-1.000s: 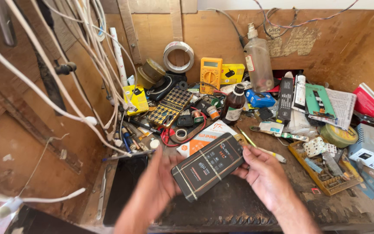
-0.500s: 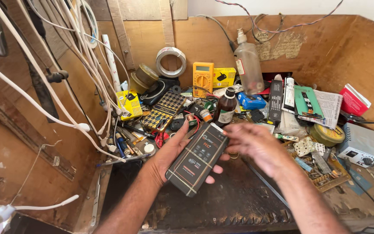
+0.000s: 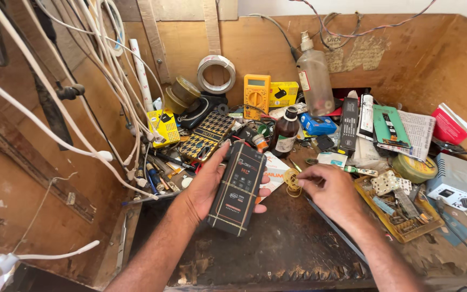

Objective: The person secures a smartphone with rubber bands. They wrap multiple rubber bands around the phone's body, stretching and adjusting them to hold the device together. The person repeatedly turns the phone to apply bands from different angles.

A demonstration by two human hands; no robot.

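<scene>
The black device (image 3: 238,186), bound with thin bands, lies tilted in the left hand (image 3: 206,184), which clasps it from beneath above the desk (image 3: 277,249). The right hand (image 3: 328,189) pinches at a small yellowish coil (image 3: 293,181) beside it. With so one-sided a hold the device could slide off; a brown bottle (image 3: 285,132) and yellow multimeter (image 3: 257,96) crowd behind.

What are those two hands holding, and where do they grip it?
The left hand cradles a black device from behind, around its middle. The right hand pinches a small yellowish coil by its edge.
</scene>
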